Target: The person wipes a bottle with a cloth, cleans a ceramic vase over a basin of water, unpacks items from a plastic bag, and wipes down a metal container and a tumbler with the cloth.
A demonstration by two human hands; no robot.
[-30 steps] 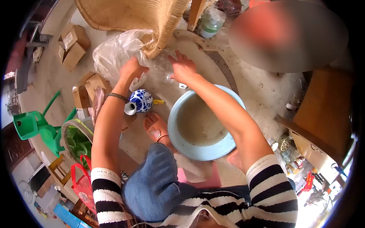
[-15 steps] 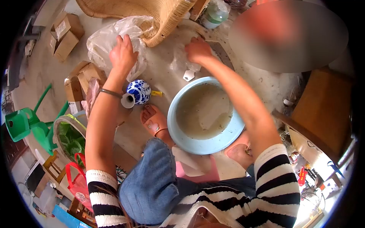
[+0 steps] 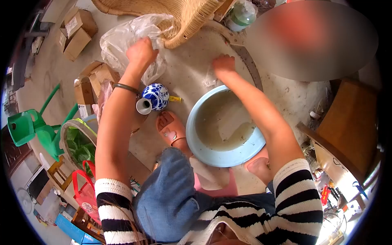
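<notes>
My left hand [image 3: 141,52] is closed at the near side of a crumpled clear plastic bag [image 3: 116,43], its fingertips curled out of sight. My right hand [image 3: 224,65] makes a fist above the far rim of a light-blue basin [image 3: 194,141]. A scrap of clear plastic [image 3: 209,80] shows just below that fist, and the fingers hide most of what they grip. Cloudy water [image 3: 208,126] with bits in it fills part of the basin. Below my left hand, a blue-and-white vase [image 3: 157,96] lies on its side, mouth toward me, with a yellow tag [image 3: 175,99] beside it.
A woven wicker chair [image 3: 188,24] stands ahead. At the left are cardboard boxes [image 3: 77,34], a green plastic seat [image 3: 45,134], a bin with green leaves [image 3: 79,147] and a red bag [image 3: 87,198]. A bottle [image 3: 241,16] and a wooden cabinet [image 3: 347,114] are at the right.
My right hand has come nearer the basin and curled into a fist; the small plastic and white piece beside it are mostly out of sight. The view has shifted slightly.
</notes>
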